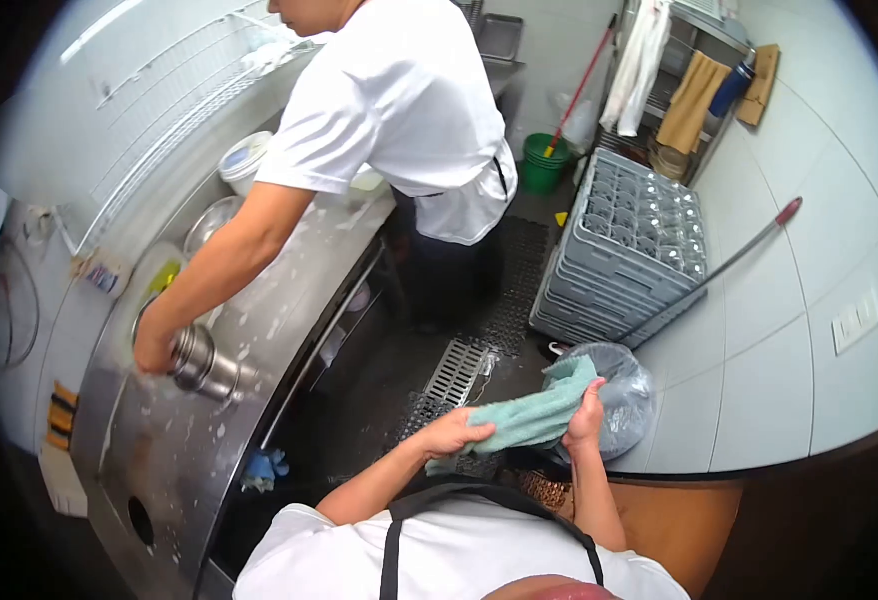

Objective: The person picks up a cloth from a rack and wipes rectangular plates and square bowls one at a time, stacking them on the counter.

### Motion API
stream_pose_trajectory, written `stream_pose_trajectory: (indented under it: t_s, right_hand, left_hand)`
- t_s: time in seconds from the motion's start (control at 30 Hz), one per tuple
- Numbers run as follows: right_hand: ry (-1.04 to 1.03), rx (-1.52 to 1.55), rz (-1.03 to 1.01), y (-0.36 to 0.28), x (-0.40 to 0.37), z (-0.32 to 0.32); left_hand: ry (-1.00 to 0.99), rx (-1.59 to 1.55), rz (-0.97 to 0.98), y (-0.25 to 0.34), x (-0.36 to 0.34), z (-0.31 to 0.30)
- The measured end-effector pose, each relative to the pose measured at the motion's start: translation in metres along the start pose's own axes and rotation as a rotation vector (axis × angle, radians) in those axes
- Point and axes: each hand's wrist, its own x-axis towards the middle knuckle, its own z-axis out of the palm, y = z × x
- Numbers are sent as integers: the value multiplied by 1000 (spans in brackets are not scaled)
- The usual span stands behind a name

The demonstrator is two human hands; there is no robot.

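Note:
A pale green towel is stretched between my two hands, bunched lengthwise in front of my apron. My left hand grips its left end, thumb on top, with a short flap hanging below. At the other end, my right hand is closed on the towel, and a loose fold stands up above it. A bin with a clear plastic liner is just beyond my right hand.
At left, a co-worker leans over the wet steel counter, one hand at a metal container. Stacked grey racks of glasses stand along the right wall. A floor drain grate lies ahead; a green bucket is behind.

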Motion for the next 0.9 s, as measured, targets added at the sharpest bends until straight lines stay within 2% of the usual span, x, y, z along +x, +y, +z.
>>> stream_pose_trajectory:
  t_s: [0.03, 0.07, 0.1, 0.13, 0.17, 0.27, 0.3, 0.43, 0.53, 0.6, 0.67, 0.87, 0.9]
  right_hand:
    - [-18, -356, -105, -3, 0, -11]
    - [-165, -531, -79, -5, 0, -22]
    - [-312, -705, -61, -8, 3, -36]
    - [-457, -881, -47, -10, 8, -54]
    - [-547, -794, 55, 25, 29, -89]
    - [-252, -727, -36, 15, -4, -113]
    - [-286, -606, 34, 11, -6, -123]
    - [-786, -224, 287, 0, 1, -119]
    - [-1004, -147, 406, 15, 3, -90]
    - [-1064, -99, 560, 47, 9, -85]
    - [-1109, -74, 422, 67, 6, -69]
    - [-1441, -401, 432, 49, 8, -45]
    - [-1398, -369, 440, 32, -2, -38]
  left_hand:
    - [42, -130, 36, 0, -2, 3]
    - [79, -256, 71, -2, -1, 3]
    - [144, -183, 180, -6, 4, 6]
    - [107, -214, 191, -11, 10, 2]
    - [69, -248, 201, -16, 15, -4]
    - [43, -304, 244, -4, 26, 31]
    - [45, -304, 248, -5, 30, 41]
    - [117, -424, 184, -32, 38, 80]
    - [182, -448, 188, -54, 33, 96]
    - [207, -403, 233, -60, 23, 104]
    - [316, -420, 285, -62, 6, 113]
    - [549, -499, 546, -72, -35, 124]
    - [575, -505, 588, -78, -42, 125]
